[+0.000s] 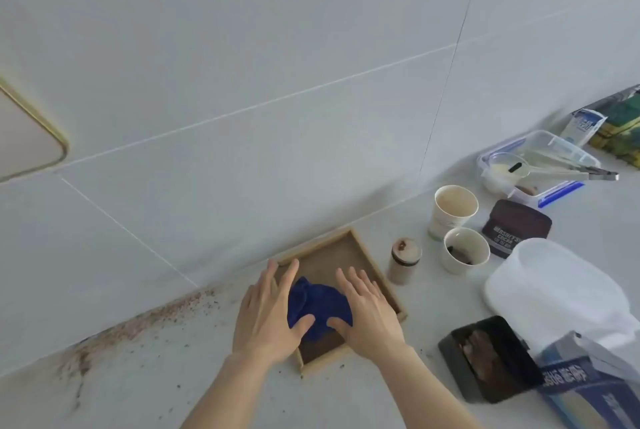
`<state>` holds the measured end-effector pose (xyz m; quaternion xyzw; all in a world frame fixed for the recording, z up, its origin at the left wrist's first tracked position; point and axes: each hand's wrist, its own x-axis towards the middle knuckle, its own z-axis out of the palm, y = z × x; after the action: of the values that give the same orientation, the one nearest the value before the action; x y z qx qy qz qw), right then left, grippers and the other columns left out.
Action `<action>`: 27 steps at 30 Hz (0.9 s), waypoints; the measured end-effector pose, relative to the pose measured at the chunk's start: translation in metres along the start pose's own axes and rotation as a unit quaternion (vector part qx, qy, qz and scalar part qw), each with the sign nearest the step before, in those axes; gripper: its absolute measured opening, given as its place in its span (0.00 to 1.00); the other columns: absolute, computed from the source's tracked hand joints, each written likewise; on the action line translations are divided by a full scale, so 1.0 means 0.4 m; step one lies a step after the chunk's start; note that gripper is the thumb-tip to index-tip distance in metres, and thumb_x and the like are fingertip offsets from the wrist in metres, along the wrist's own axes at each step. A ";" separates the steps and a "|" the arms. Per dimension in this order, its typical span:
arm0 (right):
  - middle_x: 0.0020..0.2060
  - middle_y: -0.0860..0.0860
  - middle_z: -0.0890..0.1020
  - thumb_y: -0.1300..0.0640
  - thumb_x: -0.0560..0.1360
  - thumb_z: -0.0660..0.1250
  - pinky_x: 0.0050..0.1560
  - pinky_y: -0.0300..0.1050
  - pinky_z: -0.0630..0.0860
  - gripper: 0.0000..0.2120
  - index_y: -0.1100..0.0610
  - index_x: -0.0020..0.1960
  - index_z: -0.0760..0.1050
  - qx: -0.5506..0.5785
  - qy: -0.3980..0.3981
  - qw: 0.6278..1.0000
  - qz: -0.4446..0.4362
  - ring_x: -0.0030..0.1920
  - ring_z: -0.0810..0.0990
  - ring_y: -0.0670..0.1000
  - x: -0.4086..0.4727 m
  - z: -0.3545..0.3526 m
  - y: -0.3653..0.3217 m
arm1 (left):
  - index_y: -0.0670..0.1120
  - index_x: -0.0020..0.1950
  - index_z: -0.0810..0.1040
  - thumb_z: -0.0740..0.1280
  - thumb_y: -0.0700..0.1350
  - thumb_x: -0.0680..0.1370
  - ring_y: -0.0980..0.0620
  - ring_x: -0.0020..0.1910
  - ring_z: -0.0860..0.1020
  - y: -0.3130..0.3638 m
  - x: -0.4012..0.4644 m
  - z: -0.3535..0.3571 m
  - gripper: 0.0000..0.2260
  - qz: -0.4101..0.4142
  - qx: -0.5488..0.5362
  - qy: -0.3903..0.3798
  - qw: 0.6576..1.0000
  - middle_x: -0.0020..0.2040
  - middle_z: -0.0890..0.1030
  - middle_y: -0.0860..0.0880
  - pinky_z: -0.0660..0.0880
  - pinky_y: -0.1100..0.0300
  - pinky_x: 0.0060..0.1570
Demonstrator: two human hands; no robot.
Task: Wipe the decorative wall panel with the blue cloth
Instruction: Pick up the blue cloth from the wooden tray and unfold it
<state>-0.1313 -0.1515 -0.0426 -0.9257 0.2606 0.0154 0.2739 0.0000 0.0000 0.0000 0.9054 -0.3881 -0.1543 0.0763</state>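
Observation:
A square wood-framed panel (323, 260) with a brown inner face lies flat on the pale counter against the wall. A crumpled blue cloth (317, 302) rests on its brown face. My left hand (268, 316) lies flat over the panel's left edge, its thumb touching the cloth. My right hand (369, 312) lies flat on the panel's right part, its thumb pressing the cloth's near right corner. Fingers of both hands are spread and neither hand closes around the cloth.
Right of the panel stand a small brown jar (403, 260), two paper cups (453, 208) (465, 250), a cocoa tin (514, 226), a clear box (540, 165), a white container (554, 290) and a black tray (488, 357). Brown powder (138, 324) dirties the wall base at left.

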 end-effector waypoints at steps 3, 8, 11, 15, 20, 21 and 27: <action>0.83 0.51 0.54 0.44 0.81 0.67 0.82 0.53 0.51 0.39 0.49 0.83 0.48 -0.002 -0.019 1.000 0.010 0.83 0.49 0.56 0.009 0.035 0.023 | 0.63 0.85 0.39 0.67 0.67 0.79 0.43 0.84 0.60 -0.012 0.012 0.039 0.46 -0.025 0.019 -0.027 0.999 0.88 0.43 0.47 0.62 0.49 0.80; 0.80 0.50 0.64 0.50 0.80 0.69 0.78 0.54 0.61 0.35 0.50 0.81 0.56 -0.020 -0.039 0.999 0.013 0.81 0.58 0.57 0.010 0.065 0.027 | 0.60 0.86 0.46 0.68 0.65 0.79 0.47 0.71 0.76 -0.008 0.020 0.089 0.43 -0.017 0.061 -0.043 0.997 0.80 0.70 0.48 0.76 0.54 0.67; 0.72 0.50 0.74 0.56 0.79 0.70 0.71 0.52 0.70 0.30 0.50 0.78 0.63 -0.032 -0.029 0.999 0.025 0.74 0.68 0.57 0.013 0.067 0.029 | 0.58 0.84 0.56 0.69 0.61 0.80 0.48 0.68 0.78 0.001 0.020 0.101 0.36 -0.040 0.079 -0.044 0.995 0.74 0.75 0.52 0.78 0.54 0.64; 0.60 0.50 0.81 0.61 0.79 0.68 0.56 0.47 0.76 0.18 0.51 0.68 0.74 -0.053 -0.007 0.997 0.048 0.60 0.76 0.55 0.017 0.058 0.024 | 0.57 0.78 0.65 0.70 0.55 0.82 0.48 0.64 0.81 0.009 0.026 0.108 0.26 -0.070 0.091 -0.036 0.993 0.68 0.79 0.52 0.78 0.55 0.59; 0.53 0.50 0.83 0.64 0.79 0.67 0.46 0.43 0.70 0.12 0.52 0.60 0.79 -0.061 0.022 0.997 0.050 0.52 0.79 0.53 0.009 0.041 0.026 | 0.56 0.72 0.73 0.66 0.55 0.84 0.51 0.63 0.81 0.004 0.023 0.094 0.17 -0.064 0.118 -0.016 0.991 0.65 0.82 0.55 0.77 0.56 0.59; 0.53 0.50 0.83 0.64 0.79 0.67 0.47 0.43 0.71 0.12 0.52 0.59 0.79 -0.063 0.032 0.996 0.049 0.52 0.79 0.53 0.007 0.035 0.026 | 0.57 0.72 0.73 0.65 0.56 0.84 0.51 0.62 0.80 0.000 0.019 0.086 0.16 -0.057 0.124 -0.005 0.991 0.64 0.82 0.55 0.76 0.56 0.60; 0.45 0.49 0.84 0.60 0.78 0.68 0.52 0.46 0.75 0.04 0.52 0.51 0.80 -0.086 0.096 0.991 0.036 0.49 0.77 0.53 0.016 -0.041 -0.012 | 0.59 0.70 0.75 0.62 0.57 0.85 0.53 0.61 0.79 -0.027 0.021 -0.021 0.14 -0.048 0.141 0.051 0.988 0.60 0.84 0.57 0.70 0.55 0.60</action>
<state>-0.1253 -0.1597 -0.0274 -0.9329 0.3166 -0.0417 0.1665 0.0155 0.0015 0.0031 0.9315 -0.3573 -0.0549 -0.0398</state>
